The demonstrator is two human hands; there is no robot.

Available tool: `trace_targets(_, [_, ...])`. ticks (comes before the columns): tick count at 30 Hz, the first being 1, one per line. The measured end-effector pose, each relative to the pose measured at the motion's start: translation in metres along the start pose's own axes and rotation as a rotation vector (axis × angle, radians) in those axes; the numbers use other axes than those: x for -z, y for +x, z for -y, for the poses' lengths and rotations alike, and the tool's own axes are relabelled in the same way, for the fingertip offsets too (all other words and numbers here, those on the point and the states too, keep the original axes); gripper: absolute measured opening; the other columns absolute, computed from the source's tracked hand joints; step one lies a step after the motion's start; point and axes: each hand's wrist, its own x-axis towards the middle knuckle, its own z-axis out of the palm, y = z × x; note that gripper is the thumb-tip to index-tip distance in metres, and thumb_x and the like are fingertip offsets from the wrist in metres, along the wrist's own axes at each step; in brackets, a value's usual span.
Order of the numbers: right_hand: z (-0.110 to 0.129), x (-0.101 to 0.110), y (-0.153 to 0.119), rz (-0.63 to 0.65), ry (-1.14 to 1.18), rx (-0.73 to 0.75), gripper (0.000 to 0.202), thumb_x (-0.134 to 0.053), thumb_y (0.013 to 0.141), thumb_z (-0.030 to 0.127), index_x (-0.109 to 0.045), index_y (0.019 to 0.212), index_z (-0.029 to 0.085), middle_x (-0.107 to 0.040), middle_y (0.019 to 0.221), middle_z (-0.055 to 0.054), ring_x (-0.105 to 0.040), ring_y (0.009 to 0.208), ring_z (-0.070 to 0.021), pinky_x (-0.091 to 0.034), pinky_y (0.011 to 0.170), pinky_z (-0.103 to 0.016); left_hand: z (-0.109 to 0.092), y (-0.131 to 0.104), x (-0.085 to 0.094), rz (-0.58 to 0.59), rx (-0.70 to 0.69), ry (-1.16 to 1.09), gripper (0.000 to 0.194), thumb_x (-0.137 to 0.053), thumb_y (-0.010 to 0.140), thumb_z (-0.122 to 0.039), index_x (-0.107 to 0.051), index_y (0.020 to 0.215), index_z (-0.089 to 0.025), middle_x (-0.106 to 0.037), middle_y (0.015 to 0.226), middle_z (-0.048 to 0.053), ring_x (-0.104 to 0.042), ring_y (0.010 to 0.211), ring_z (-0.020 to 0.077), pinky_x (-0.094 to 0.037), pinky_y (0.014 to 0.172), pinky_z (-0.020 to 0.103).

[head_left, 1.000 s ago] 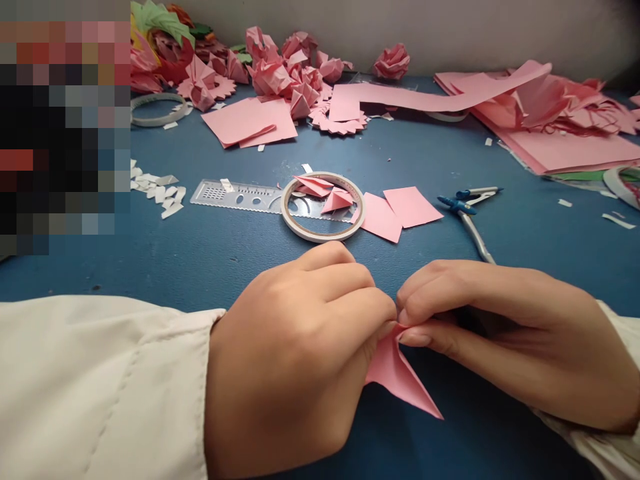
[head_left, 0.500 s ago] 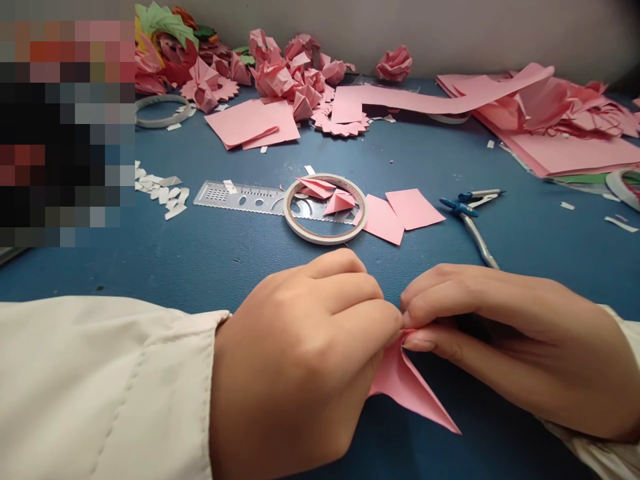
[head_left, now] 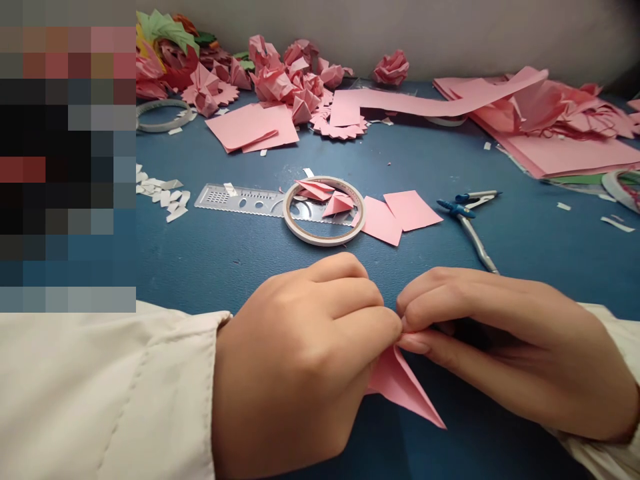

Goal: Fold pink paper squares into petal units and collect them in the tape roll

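A folded piece of pink paper (head_left: pixel 400 383) is pinched between my two hands, its long point slanting down to the right. My left hand (head_left: pixel 305 353) is closed on it, with the fingers curled and covering its upper left part. Thumb and index finger of my right hand (head_left: pixel 515 340) pinch the top edge, touching the left fingertips. Just beyond the hands lies a roll of white tape (head_left: pixel 289 223) on a clear ruler (head_left: pixel 270 202), with small folded pink pieces inside its ring. Two pink paper squares (head_left: pixel 413 211) lie right of the roll.
A blue and silver compass (head_left: pixel 475 243) lies on the blue table (head_left: pixel 240 267) beyond my right hand. White paper scraps (head_left: pixel 167 193) are at the left. Crumpled and folded pink paper (head_left: pixel 280 77) is heaped at the back, with pink sheets (head_left: pixel 565 153) at the back right.
The pink paper's lower point has shifted slightly left and up. The right fingertips have moved a little to the left, closer against the left hand.
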Motion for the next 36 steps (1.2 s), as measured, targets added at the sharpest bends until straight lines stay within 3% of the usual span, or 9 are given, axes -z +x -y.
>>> trace_targets(11, [0.001, 0.001, -0.004, 0.007, 0.019, 0.041, 0.018, -0.072, 0.115, 0.009, -0.069, 0.118, 0.026, -0.081, 0.1, 0.003, -0.08, 0.083, -0.0056, -0.063, 0.084, -0.007, -0.002, 0.002, 0.003, 0.021, 0.01, -0.115, 0.037, -0.051, 0.111, -0.001, -0.078, 0.09, -0.011, -0.076, 0.09, 0.005, -0.065, 0.084, 0.0175, -0.063, 0.086, 0.033])
trace_targets(21, [0.002, 0.002, -0.006, 0.016, -0.01, 0.023, 0.011, -0.067, 0.122, 0.02, -0.062, 0.119, 0.029, -0.077, 0.098, 0.007, -0.077, 0.084, -0.0023, -0.06, 0.085, -0.005, -0.007, 0.006, 0.004, 0.001, 0.09, -0.181, 0.037, -0.054, 0.11, -0.003, -0.08, 0.085, -0.012, -0.077, 0.085, 0.003, -0.065, 0.083, 0.0162, -0.063, 0.081, 0.03])
trace_targets(27, [0.005, 0.002, -0.005, 0.028, -0.007, 0.04, 0.013, -0.067, 0.121, 0.017, -0.063, 0.118, 0.028, -0.078, 0.098, 0.003, -0.079, 0.083, -0.0062, -0.063, 0.081, -0.01, -0.005, 0.007, 0.003, -0.007, 0.194, -0.257, 0.023, -0.069, 0.112, -0.014, -0.079, 0.092, -0.018, -0.081, 0.09, -0.002, -0.07, 0.089, 0.0147, -0.063, 0.087, 0.027])
trace_targets(36, [0.001, 0.002, -0.004, -0.007, -0.012, 0.009, 0.01, -0.067, 0.122, 0.023, -0.063, 0.117, 0.03, -0.076, 0.096, 0.008, -0.077, 0.082, -0.0034, -0.061, 0.081, -0.008, 0.001, 0.012, 0.002, 0.008, 0.285, -0.391, 0.032, -0.07, 0.103, -0.004, -0.077, 0.078, -0.023, -0.081, 0.081, -0.009, -0.074, 0.086, 0.01, -0.061, 0.084, 0.022])
